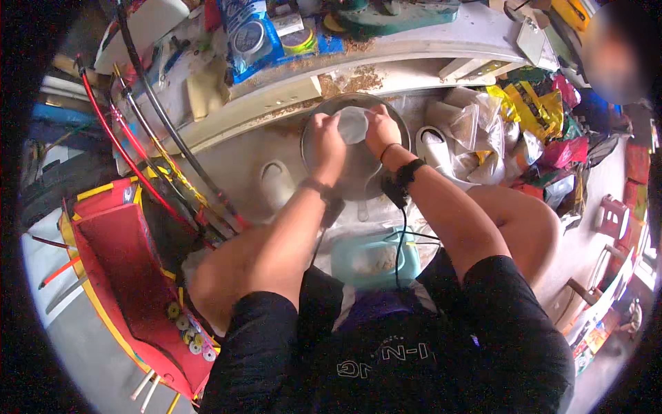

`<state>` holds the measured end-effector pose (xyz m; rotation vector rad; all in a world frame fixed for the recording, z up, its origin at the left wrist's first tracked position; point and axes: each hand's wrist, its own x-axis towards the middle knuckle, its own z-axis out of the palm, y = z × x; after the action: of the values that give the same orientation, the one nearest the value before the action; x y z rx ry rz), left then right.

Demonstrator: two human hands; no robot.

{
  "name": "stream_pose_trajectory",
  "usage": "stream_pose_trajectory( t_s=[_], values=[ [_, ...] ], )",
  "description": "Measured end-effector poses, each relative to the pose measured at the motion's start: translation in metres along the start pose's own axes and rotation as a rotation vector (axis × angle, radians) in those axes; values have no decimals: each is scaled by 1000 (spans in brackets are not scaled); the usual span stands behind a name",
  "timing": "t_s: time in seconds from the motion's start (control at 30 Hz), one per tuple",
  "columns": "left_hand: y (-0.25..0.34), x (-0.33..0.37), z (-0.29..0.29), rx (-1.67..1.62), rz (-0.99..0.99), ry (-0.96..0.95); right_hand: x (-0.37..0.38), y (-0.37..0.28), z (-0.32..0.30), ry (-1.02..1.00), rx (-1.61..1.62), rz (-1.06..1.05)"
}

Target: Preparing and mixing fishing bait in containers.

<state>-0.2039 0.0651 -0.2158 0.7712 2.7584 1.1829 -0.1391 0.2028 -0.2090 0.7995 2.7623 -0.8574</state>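
Observation:
A round translucent plastic piece [353, 125], perhaps a shallow cup or lid, is held up between my two hands. My left hand [329, 143] grips its left edge with curled fingers, while my right hand [383, 131] is closed on its right edge. Directly beneath is a wide round metal basin [404, 123] on the floor, between my white shoes [276, 184]. My hands and the plastic hide much of the basin's inside, so what it holds cannot be made out.
A pale shelf [269, 96] runs behind the basin, with a blue packet [252, 41] on top. Plastic bags [476, 117] pile up at the right. Fishing rods [148, 103] and a red open case [114, 255] stand left. A teal plastic container [376, 259] sits near my lap.

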Motion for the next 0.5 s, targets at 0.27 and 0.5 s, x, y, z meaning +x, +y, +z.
stream_pose_trajectory(
  t_s=[0.27,0.5],
  values=[
    [2,15,-17,178,123,75,4,-4,-16,78,-121,-215],
    [-1,17,-9,105,14,-129,2,-11,-11,40,47,-116]
  ],
)
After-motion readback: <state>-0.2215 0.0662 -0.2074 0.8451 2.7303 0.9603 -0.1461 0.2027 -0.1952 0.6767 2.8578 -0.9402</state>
